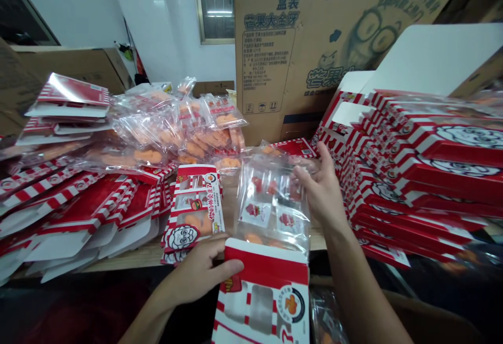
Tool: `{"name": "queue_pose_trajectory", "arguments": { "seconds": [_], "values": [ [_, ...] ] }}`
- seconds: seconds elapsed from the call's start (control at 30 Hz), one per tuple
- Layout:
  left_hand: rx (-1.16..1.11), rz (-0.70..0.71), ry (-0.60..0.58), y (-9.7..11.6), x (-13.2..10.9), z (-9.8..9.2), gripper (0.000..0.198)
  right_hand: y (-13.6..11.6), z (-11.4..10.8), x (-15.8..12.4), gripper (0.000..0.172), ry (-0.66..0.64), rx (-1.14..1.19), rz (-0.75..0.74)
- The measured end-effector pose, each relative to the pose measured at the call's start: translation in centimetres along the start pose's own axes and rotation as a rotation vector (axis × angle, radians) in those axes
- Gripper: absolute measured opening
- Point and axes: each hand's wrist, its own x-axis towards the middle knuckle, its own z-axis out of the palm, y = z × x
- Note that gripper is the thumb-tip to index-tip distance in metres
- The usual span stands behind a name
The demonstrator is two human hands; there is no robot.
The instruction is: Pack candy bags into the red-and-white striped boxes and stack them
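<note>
My left hand (200, 270) grips the left edge of a red-and-white striped cardboard box (267, 286), its thumb lying over the front. The box has cut-out windows, and its open end faces away from me. A clear plastic packet (271, 197) with printed cards and orange pieces lies against that open end, its near part behind the box edge. At the packet's upper right edge, my right hand (324, 192) holds it with thumb and fingers; some fingers are hidden. Just left of the packet, a filled box (192, 205) with orange pieces in its windows tops a small stack.
Flattened red-and-white boxes (94, 202) fan out at left, beside heaped clear packets (168, 129). Striped boxes (416, 176) are piled high at right. A large brown carton (271, 71) stands behind the wooden table (133, 260). Another packet (326, 318) sits low, below the table edge.
</note>
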Motion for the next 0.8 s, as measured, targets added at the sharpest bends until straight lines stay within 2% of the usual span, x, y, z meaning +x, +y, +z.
{"name": "queue_pose_trajectory", "arguments": {
  "seconds": [0.07, 0.1, 0.17, 0.23, 0.3, 0.37, 0.5, 0.57, 0.63, 0.73, 0.8],
  "values": [
    [-0.06, -0.013, 0.119, -0.7, -0.2, 0.9, 0.016, -0.4, -0.2, 0.5, 0.036, -0.018, -0.07, -0.038],
    [-0.087, -0.017, 0.2, -1.1, -0.3, 1.2, 0.015, -0.5, -0.3, 0.4, 0.028, -0.104, -0.097, -0.038],
    [-0.103, -0.014, 0.368, -1.9, -0.5, 1.4, 0.015, -0.5, -0.5, -0.5, 0.021, -0.387, -0.115, -0.02],
    [-0.067, 0.004, 0.477, -2.5, -0.6, 1.3, 0.017, -0.1, -0.5, -1.9, 0.031, -0.72, -0.051, 0.014],
    [-0.034, 0.022, 0.516, -2.8, -0.7, 1.1, 0.017, 0.6, -0.5, -3.5, 0.043, -0.925, 0.031, 0.065],
    [-0.061, 0.02, 0.498, -2.8, -0.8, 1.3, 0.018, 1.4, -0.6, -4.8, 0.047, -1.018, 0.075, 0.135],
    [-0.159, -0.008, 0.427, -2.5, -1.4, 2.3, 0.022, 1.8, -0.6, -6.2, 0.041, -1.175, 0.083, 0.2],
    [-0.14, 0.021, 0.48, -2.0, -1.5, 2.0, 0.023, 1.5, -0.5, -6.1, 0.042, -1.167, 0.078, 0.191],
    [-0.082, 0.06, 0.638, -1.3, -1.1, 0.3, 0.023, 1.3, -0.2, -5.4, 0.046, -0.993, 0.003, 0.125],
    [0.053, 0.087, 0.954, -0.4, 0.8, -5.1, 0.023, 2.5, 0.6, -2.5, 0.046, -0.579, -0.267, -0.019],
    [0.134, 0.054, 1.035, -0.6, 3.0, -9.4, 0.022, 4.2, 1.4, 0.2, 0.037, -0.364, -0.557, -0.108]
  ]
}}
